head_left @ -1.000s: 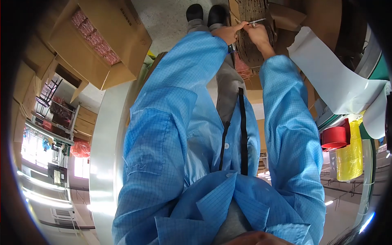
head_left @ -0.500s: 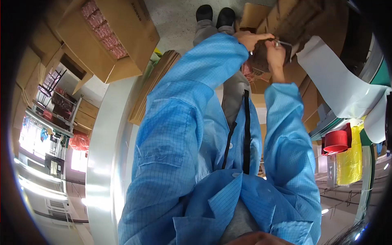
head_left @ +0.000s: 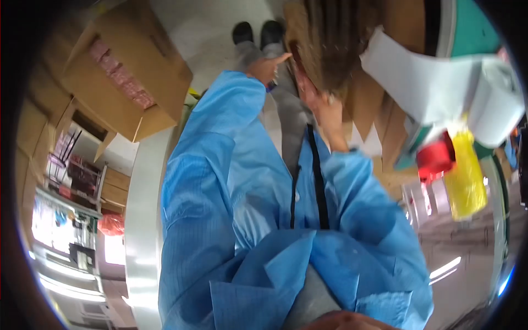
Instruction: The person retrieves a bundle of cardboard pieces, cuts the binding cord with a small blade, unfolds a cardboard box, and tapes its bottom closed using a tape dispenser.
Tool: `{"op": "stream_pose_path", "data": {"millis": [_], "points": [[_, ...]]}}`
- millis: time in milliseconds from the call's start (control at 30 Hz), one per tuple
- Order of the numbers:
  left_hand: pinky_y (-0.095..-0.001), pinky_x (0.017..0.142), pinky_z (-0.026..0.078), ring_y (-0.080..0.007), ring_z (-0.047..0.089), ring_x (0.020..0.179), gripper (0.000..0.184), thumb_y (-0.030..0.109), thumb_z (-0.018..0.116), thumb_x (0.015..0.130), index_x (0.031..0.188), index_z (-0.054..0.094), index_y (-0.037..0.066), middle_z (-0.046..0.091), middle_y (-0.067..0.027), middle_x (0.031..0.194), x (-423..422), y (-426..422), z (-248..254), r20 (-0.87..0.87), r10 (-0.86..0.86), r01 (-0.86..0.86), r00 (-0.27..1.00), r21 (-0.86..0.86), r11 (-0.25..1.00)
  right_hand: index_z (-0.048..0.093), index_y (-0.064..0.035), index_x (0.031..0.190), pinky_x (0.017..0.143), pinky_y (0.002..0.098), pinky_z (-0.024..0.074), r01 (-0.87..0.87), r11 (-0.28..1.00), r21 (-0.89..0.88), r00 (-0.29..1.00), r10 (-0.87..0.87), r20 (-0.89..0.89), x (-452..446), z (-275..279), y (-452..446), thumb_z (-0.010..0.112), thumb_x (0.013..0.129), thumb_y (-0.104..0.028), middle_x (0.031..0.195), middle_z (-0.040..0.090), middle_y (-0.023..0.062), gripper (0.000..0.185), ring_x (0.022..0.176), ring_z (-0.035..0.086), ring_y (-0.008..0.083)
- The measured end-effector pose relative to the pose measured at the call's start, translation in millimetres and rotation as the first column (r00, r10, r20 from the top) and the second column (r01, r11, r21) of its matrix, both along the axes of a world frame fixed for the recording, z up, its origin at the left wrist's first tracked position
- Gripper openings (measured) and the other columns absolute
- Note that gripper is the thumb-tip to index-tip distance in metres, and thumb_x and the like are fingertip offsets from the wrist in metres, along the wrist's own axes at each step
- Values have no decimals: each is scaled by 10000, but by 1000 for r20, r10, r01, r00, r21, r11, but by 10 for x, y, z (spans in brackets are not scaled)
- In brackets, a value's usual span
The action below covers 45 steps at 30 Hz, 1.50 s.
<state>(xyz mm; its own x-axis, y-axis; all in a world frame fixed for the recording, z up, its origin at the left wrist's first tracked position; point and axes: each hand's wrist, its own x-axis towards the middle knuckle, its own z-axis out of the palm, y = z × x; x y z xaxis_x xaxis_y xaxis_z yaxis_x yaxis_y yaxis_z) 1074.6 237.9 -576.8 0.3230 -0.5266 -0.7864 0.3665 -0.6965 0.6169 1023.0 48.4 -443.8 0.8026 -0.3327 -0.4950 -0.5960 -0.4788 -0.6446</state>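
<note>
My left hand is held out over my legs, its index finger stretched toward the brown cardboard and nothing visible in its grasp. Lower and to the right, my right hand reaches to the near edge of that cardboard. A reddish-pink strip shows just beyond its fingers. Motion smears these fingers, so whether they grip the strip is unclear. Blue sleeves cover both arms.
An open carton with pink packets stands at left, beside a pale bench. On the right are a white sheet, a white roll, a red roll and a yellow wrapped roll.
My hands were close together by a thin metal-looking piece; now they are apart. The right hand has moved down and left, the left hand left. The whole view has shifted.
</note>
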Motion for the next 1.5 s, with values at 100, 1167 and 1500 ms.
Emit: {"op": "stream_pose_path", "data": {"millis": [100,1167,1500], "points": [[-296,713,458,-177,531,713,687,-92,418,812,1431,340,194,542,-71,761,101,248,-200,184,165,-122,969,-226,966,457,-130,659,398,205,283,514,816,266,825,-385,-414,-213,-153,-39,591,810,-69,563,447,-48,212,469,399,35],[-323,718,527,-160,584,782,290,230,421,981,1206,538,88,593,-53,914,-2601,-399,496,-698,714,-782,-51,472,406,604,-58,976,501,268,421,566,821,72,683,-419,-598,-2650,-1577,-1485,561,835,-162,707,557,37,181,564,516,124],[-324,664,537,-143,584,738,277,173,392,984,1210,535,98,586,-43,863,-2948,-662,1015,-720,694,-791,-7,428,436,514,-4,1115,747,273,448,-135,973,-186,895,201,399,-1477,1348,-1022,518,841,22,890,543,77,275,803,527,144]]}}
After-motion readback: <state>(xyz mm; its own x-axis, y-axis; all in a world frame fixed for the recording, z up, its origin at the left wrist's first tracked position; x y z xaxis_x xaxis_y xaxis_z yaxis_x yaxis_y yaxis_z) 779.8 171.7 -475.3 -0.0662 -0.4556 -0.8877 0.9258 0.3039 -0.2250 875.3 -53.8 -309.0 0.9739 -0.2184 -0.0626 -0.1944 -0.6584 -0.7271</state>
